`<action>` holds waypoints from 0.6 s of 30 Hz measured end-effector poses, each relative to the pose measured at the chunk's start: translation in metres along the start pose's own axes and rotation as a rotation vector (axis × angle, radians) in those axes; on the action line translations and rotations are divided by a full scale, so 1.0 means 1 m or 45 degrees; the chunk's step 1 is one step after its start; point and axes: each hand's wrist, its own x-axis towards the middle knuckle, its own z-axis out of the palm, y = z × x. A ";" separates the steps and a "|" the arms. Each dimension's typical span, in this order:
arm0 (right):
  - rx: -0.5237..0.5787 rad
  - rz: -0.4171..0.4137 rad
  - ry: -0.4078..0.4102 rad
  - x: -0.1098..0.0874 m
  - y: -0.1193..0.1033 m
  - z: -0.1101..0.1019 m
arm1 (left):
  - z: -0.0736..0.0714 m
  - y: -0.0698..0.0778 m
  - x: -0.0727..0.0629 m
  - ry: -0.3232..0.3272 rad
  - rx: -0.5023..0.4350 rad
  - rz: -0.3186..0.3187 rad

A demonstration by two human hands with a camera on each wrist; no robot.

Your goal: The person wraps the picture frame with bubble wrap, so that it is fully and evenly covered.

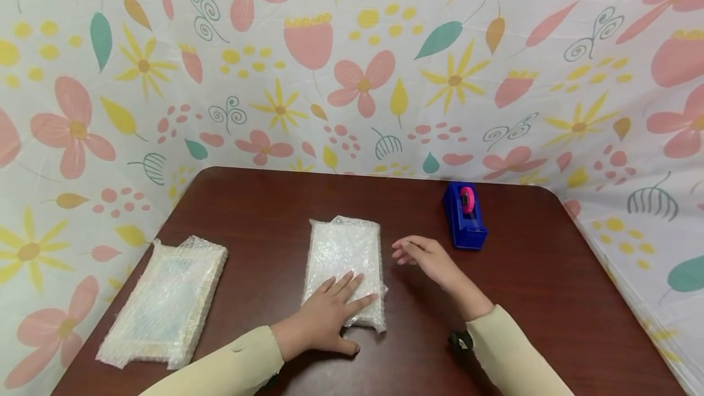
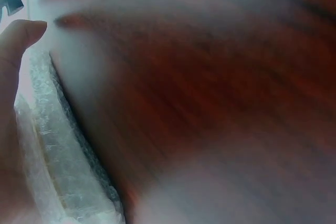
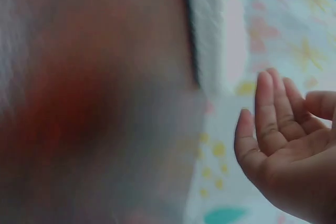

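In the head view, a flat package in bubble wrap [image 1: 342,246] lies at the middle of the table. My left hand [image 1: 324,316] rests on its near part with the fingers spread. The side of that package also shows in the left wrist view, beside the thumb. To the right of the package, my right hand [image 1: 431,258] is raised above the table, its fingers loosely bent and holding nothing. In the right wrist view the palm of this hand [image 3: 286,140] is seen. Behind it stands a blue tape dispenser [image 1: 464,219] with a pink roll [image 1: 467,199].
A second bubble-wrapped package [image 1: 165,298] lies at the table's left edge. Around the dark brown table [image 1: 258,206] hangs a white cloth [image 1: 352,78] with a flower and leaf pattern. Near the right sleeve is a dark object [image 1: 461,342], apparently worn at the wrist.
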 end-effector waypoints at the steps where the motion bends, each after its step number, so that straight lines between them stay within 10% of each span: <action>1: -0.007 -0.003 0.025 -0.003 0.000 -0.007 | 0.001 0.000 0.000 0.008 0.005 0.003; 9: -0.331 0.070 0.307 -0.019 -0.005 -0.056 | 0.002 -0.001 0.001 -0.005 0.028 0.001; 18: -0.381 0.230 0.245 -0.014 -0.022 -0.113 | 0.000 0.000 -0.001 -0.006 0.022 -0.008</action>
